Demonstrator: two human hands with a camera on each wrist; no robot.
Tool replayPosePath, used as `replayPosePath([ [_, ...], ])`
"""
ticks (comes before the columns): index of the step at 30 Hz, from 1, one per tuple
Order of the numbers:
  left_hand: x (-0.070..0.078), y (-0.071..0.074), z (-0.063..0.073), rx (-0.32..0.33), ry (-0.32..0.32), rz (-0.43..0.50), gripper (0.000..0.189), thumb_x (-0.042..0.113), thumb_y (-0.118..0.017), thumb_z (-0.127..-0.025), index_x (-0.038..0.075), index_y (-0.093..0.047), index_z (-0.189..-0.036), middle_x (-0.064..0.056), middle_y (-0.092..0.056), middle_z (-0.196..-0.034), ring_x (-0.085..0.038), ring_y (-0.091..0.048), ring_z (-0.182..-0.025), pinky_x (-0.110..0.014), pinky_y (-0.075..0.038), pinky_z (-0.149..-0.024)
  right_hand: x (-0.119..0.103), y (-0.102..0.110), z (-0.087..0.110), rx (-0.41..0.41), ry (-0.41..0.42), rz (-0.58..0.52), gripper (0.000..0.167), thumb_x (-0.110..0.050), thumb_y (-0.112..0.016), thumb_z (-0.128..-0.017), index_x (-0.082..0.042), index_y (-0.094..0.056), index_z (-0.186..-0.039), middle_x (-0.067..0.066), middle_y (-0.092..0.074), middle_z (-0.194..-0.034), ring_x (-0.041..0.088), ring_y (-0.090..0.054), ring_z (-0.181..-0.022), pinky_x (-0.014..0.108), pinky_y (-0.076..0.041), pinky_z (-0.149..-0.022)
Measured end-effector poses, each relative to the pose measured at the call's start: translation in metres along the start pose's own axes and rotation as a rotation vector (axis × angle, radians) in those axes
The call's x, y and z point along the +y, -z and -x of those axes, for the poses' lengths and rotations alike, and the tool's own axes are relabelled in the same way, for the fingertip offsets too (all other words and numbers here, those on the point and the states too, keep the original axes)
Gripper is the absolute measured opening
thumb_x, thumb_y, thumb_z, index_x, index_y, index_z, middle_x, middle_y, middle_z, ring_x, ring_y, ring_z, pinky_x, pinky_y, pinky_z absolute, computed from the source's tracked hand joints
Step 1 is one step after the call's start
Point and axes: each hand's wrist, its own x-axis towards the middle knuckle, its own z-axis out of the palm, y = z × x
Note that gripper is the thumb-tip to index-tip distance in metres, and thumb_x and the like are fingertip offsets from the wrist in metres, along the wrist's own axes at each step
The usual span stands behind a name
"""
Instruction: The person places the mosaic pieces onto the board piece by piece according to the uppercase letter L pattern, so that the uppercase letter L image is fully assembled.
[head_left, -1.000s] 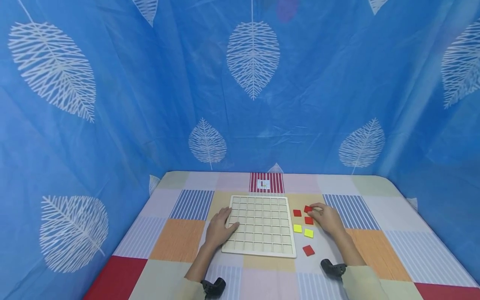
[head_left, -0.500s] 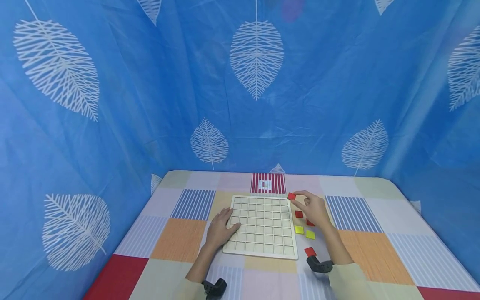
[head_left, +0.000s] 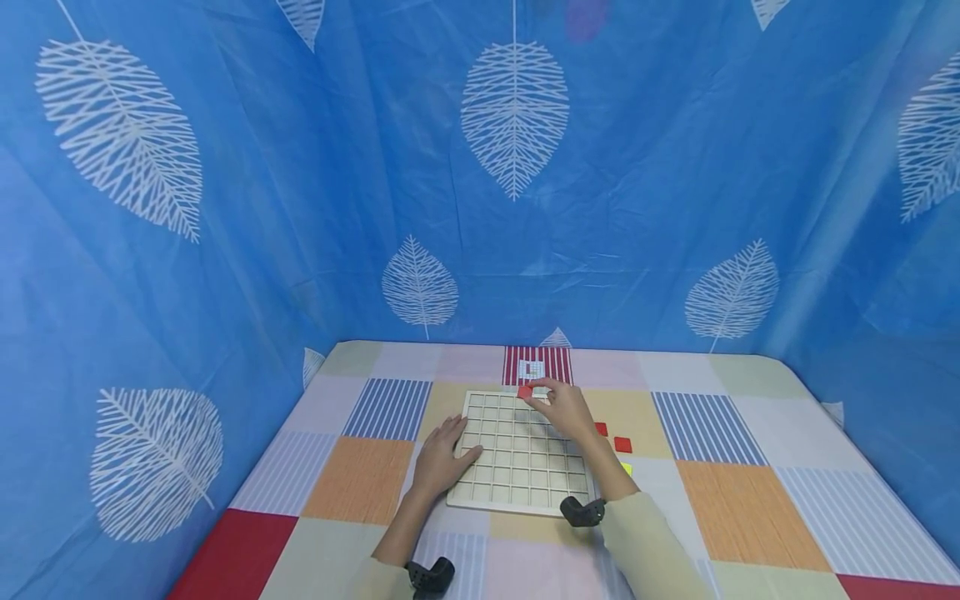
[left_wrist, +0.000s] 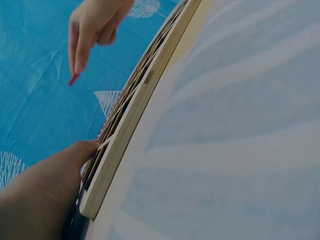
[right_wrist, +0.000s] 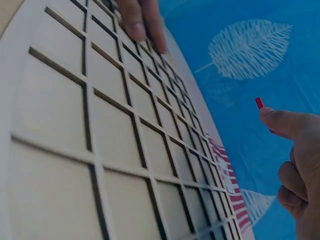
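Note:
A pale wooden grid board with square recesses lies flat on the table. My right hand pinches a red square tile between thumb and fingertips, over the board's far edge. In the right wrist view the red tile sticks out past the thumb, raised above the grid. My left hand rests on the board's left edge, fingers spread and thumb lying over the grid. The left wrist view shows that thumb on the board's rim.
Right of the board lie red tiles and a partly hidden yellow tile; my right forearm covers part of that area. A small printed grid card sits behind the board on the patchwork tablecloth. Blue leaf-print curtains surround the table.
My right hand has picked up a red tile from the group at the right and carried it left over the board's far edge. The left hand has stayed in place.

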Motion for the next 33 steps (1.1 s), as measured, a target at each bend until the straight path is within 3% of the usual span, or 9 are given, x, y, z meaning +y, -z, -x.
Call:
replayPosePath([
  [5, -0.001, -0.001, 0.001, 0.005, -0.026, -0.003, 0.063, 0.042, -0.063, -0.084, 0.002, -0.051, -0.131, -0.016, -0.047, -0.135, -0.032, -0.038, -0.129, -0.045, -0.028, -0.107, -0.004, -0.019, -0.003, -0.06, 0.007, 0.014, 0.032, -0.026, -0.071, -0.082, -0.009, -0.067, -0.108, -0.004, -0.028, -0.046, 0.008, -0.021, -0.043, 0.021, -0.017, -0.039],
  [8, 0.0, 0.0, 0.001, -0.004, -0.023, -0.004, 0.064, 0.044, -0.062, -0.084, 0.002, -0.05, -0.131, -0.016, -0.046, -0.136, -0.031, -0.037, -0.129, -0.045, -0.027, -0.108, -0.001, -0.028, -0.005, -0.075, -0.016, 0.048, 0.03, -0.029, -0.072, -0.081, -0.012, -0.069, -0.105, -0.002, -0.051, -0.057, 0.008, -0.038, -0.05, 0.022, -0.029, -0.042],
  [11, 0.0, 0.001, 0.0, -0.013, -0.017, -0.005, 0.065, 0.045, -0.061, -0.084, 0.003, -0.049, -0.132, -0.015, -0.046, -0.136, -0.03, -0.036, -0.13, -0.045, -0.026, -0.108, 0.003, -0.035, -0.005, -0.091, -0.029, 0.059, 0.029, -0.029, -0.072, -0.08, -0.012, -0.07, -0.104, 0.001, -0.06, -0.066, 0.01, -0.045, -0.056, 0.025, -0.035, -0.045],
  [16, 0.0, 0.002, 0.0, -0.019, -0.016, -0.003, 0.064, 0.044, -0.062, -0.084, 0.003, -0.049, -0.132, -0.015, -0.046, -0.136, -0.03, -0.036, -0.13, -0.045, -0.026, -0.108, 0.006, -0.041, -0.003, -0.126, -0.036, 0.034, 0.027, -0.024, -0.071, -0.082, -0.009, -0.069, -0.104, -0.004, -0.041, -0.044, 0.008, -0.03, -0.041, 0.024, -0.027, -0.038],
  [19, 0.0, 0.002, 0.0, -0.024, -0.005, 0.001, 0.064, 0.044, -0.062, -0.085, 0.004, -0.049, -0.133, -0.014, -0.045, -0.137, -0.029, -0.035, -0.131, -0.045, -0.026, -0.108, 0.006, -0.043, -0.002, -0.134, -0.033, 0.043, 0.026, -0.023, -0.071, -0.082, -0.01, -0.069, -0.104, -0.009, -0.034, -0.041, 0.006, -0.026, -0.038, 0.022, -0.024, -0.037],
  [33, -0.003, 0.0, -0.002, -0.02, -0.018, -0.01, 0.064, 0.045, -0.061, -0.085, 0.004, -0.05, -0.132, -0.014, -0.046, -0.137, -0.029, -0.036, -0.13, -0.043, -0.027, -0.108, 0.004, -0.047, -0.004, -0.13, -0.044, 0.126, 0.026, -0.029, -0.072, -0.081, -0.016, -0.071, -0.103, -0.006, -0.048, -0.051, 0.01, -0.038, -0.047, 0.025, -0.032, -0.042],
])
